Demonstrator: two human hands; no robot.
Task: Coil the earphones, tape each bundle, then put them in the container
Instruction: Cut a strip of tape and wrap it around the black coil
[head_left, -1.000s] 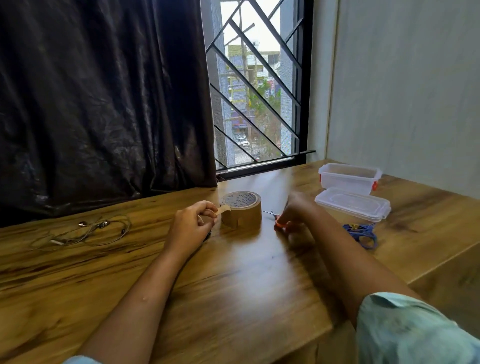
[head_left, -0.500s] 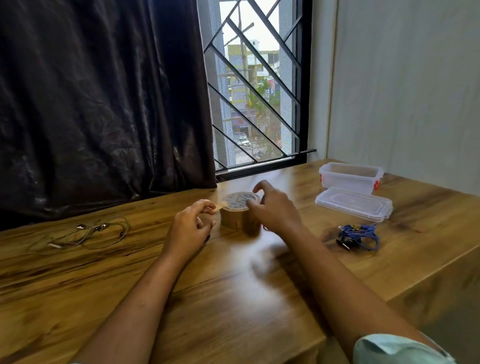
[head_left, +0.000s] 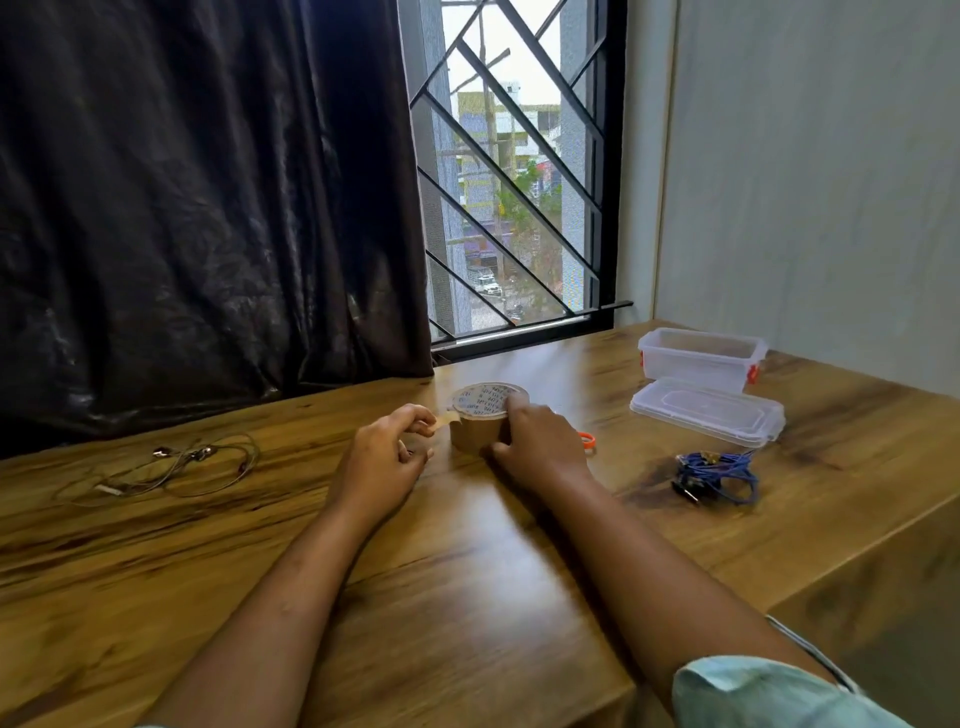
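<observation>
A brown tape roll (head_left: 480, 421) lies flat on the wooden table (head_left: 467, 597). My right hand (head_left: 540, 441) grips the roll from the right side. My left hand (head_left: 384, 457) pinches the loose tape end (head_left: 445, 422) at the roll's left. A coiled blue earphone bundle (head_left: 719, 475) lies to the right. Loose silver earphones (head_left: 171, 467) are spread out at the far left. The clear container (head_left: 701, 356) stands open at the back right, its lid (head_left: 706, 410) lying in front of it.
Orange scissor handles (head_left: 587, 441) peek out just behind my right hand. A dark curtain (head_left: 208, 208) and a barred window (head_left: 519, 182) back the table. The table's right edge drops off near the blue bundle.
My right hand left the scissors and moved left onto the tape roll, now gripping it. My left hand keeps hold of the tape end.
</observation>
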